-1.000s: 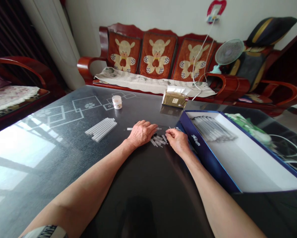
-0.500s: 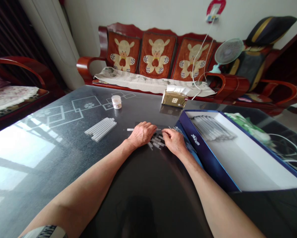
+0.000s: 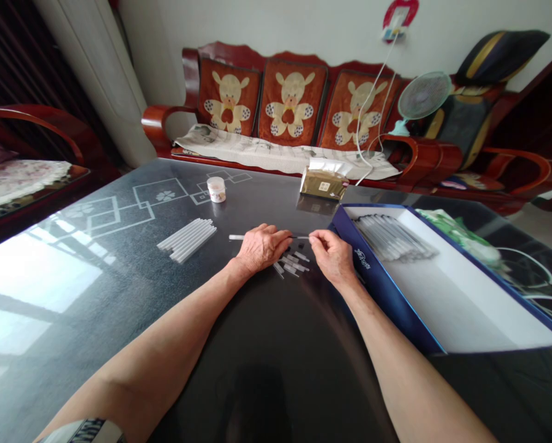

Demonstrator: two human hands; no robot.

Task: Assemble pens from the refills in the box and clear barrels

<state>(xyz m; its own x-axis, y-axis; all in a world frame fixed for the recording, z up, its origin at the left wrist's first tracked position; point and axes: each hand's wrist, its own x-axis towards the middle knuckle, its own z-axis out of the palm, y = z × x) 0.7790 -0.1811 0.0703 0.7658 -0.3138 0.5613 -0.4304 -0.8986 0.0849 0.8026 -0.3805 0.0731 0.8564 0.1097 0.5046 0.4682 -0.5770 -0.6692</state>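
My left hand is closed around a slim white tube, shaped like a pen barrel, whose end pokes out to the left. Between the hands runs a thin rod, like a pen refill, in line with the tube. Thumb and fingers of my right hand pinch the rod's right end. Whether the rod enters the tube is hidden by my left hand. Just below, several short whitish translucent pieces lie scattered on the dark table. A bundle of white tubes rests to the left.
At right stands a blue box with a white inside and many slim pen-like sticks at its far end. A small white tub and a tissue pack sit farther back. Beyond the box lies a green-and-white bag.
My right hand has moved slightly right and now pinches the thin rod, which shows between the hands. The white tube in my left hand sticks out a little farther left.
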